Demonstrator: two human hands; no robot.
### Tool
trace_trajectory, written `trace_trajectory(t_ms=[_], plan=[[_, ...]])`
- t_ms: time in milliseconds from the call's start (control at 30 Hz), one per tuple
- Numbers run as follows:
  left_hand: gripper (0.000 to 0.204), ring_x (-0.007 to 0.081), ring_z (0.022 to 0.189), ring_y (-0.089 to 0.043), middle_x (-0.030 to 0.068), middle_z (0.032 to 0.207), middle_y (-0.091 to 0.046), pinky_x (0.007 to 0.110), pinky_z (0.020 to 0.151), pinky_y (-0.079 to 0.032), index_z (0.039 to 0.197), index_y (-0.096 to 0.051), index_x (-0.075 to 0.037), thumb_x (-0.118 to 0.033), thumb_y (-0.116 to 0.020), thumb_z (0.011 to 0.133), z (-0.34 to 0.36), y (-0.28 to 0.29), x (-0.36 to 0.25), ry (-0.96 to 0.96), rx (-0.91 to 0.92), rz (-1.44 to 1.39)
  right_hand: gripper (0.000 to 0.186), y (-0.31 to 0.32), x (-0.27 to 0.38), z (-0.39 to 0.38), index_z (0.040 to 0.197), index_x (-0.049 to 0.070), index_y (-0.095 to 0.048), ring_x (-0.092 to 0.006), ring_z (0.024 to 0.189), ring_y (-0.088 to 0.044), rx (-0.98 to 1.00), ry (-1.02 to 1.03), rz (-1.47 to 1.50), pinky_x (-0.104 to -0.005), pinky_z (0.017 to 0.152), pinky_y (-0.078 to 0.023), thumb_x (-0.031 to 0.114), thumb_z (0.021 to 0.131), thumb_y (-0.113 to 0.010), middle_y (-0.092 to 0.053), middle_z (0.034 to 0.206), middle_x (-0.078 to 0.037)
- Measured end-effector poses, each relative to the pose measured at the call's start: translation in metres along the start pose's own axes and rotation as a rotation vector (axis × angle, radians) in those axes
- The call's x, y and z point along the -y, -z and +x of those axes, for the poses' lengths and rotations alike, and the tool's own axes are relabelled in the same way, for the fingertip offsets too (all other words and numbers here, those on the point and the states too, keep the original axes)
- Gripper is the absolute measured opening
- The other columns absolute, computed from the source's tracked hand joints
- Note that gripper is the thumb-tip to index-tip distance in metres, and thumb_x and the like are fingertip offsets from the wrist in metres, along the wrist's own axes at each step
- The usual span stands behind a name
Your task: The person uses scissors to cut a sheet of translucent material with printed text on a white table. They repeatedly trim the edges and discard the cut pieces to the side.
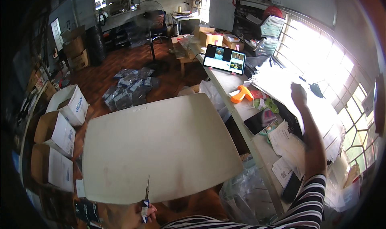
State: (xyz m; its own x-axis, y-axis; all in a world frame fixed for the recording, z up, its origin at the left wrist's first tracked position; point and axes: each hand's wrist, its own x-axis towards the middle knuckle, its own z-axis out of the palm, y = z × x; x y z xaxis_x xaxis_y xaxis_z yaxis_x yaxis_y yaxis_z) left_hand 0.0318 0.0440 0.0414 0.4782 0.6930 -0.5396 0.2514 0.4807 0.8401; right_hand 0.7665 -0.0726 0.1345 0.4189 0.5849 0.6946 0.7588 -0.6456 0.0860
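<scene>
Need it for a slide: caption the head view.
Left hand holds scissors at the near edge of the table; right hand over papers on the side bench.

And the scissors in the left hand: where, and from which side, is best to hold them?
The scissors, probably by their blue-and-white handles, from the person's own side: the slim blades point away from the body, and the handles lie nearest it, where the left hand grips.
</scene>
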Motion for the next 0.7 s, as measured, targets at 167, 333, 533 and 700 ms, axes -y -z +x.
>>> trace_trajectory(t_ms=[167, 333, 533, 700], plan=[[0.019, 0.0192, 0.064, -0.066, 0.0139, 0.084, -0.067, 0.026, 0.05, -0.051, 0.093, -0.062, 0.007, -0.008, -0.07, 0.085, -0.001, 0.007, -0.002, -0.04, 0.015, -0.007, 0.029, -0.015, 0.301, -0.053, 0.109, 0.005, -0.067, -0.0414, 0.097, -0.061, 0.124, 0.374, -0.075, -0.0644, 0.082, -0.045, 0.019, 0.085, -0.057, -0.064, 0.102, -0.018], [0.027, 0.0159, 0.063, -0.064, 0.0113, 0.079, -0.065, 0.025, 0.051, -0.051, 0.095, -0.062, 0.005, -0.02, -0.07, 0.088, -0.004, 0.016, 0.002, -0.128, -0.003, 0.026, 0.007, 0.036, 0.501, -0.182, 0.083, 0.007, -0.063, -0.0187, 0.061, -0.067, 0.191, 0.862, 0.366, -0.0349, 0.048, -0.049, 0.012, 0.078, -0.062, -0.065, 0.068, -0.007], [0.025, 0.0148, 0.06, -0.063, 0.0099, 0.076, -0.065, 0.024, 0.051, -0.049, 0.093, -0.064, 0.004, -0.02, -0.069, 0.088, -0.038, 0.047, 0.034, -0.07, -0.179, -0.107, 0.018, 0.075, 0.565, -0.259, 0.093, 0.002, -0.062, -0.0258, 0.075, -0.068, 0.247, 1.114, 0.555, -0.0374, 0.056, -0.054, 0.016, 0.081, -0.06, -0.066, 0.082, -0.011], [0.028, 0.014, 0.056, -0.062, 0.0105, 0.073, -0.065, 0.024, 0.052, -0.047, 0.094, -0.066, 0.004, -0.024, -0.07, 0.087, -0.035, 0.053, 0.078, 0.091, -0.058, -0.13, 0.028, 0.078, 0.525, -0.269, 0.114, 0.008, -0.064, -0.0283, 0.112, -0.063, 0.413, 0.818, 0.785, -0.0392, 0.072, -0.058, 0.026, 0.093, -0.059, -0.063, 0.122, -0.01]])
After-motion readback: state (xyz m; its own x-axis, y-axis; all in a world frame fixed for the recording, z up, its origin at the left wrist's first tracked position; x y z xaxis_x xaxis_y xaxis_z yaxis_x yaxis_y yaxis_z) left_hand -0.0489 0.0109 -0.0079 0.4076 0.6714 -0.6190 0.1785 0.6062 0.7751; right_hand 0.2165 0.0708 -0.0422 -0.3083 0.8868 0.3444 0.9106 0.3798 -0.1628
